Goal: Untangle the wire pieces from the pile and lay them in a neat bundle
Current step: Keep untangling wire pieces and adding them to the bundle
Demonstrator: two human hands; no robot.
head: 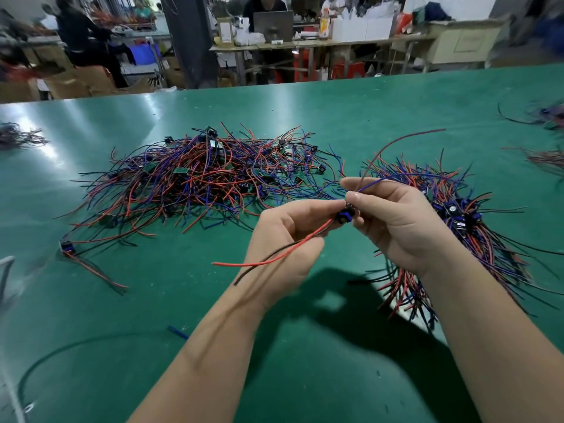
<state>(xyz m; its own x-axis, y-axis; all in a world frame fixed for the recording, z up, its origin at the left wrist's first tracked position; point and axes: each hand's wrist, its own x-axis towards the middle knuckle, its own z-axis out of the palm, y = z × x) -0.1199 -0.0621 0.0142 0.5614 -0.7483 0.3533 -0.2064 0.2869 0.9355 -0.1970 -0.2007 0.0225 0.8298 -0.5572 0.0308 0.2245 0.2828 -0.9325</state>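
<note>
A tangled pile of red, blue and black wire pieces (207, 178) with small green boards lies on the green table (305, 346) ahead of me. To the right lies a straighter bundle of wire pieces (457, 227). Above the table, between the two, I hold one wire piece (344, 216) by its small blue part. My left hand (290, 239) pinches it, and its red and black leads trail left over my palm. My right hand (393, 221) pinches the same piece from the right, with red and blue leads rising from my fingers.
A single loose wire piece (79, 257) lies at the left. Smaller wire heaps sit at the far left edge (18, 137) and far right (546, 117). A black cable (61, 352) curves along the near left. People and cluttered benches are beyond the table.
</note>
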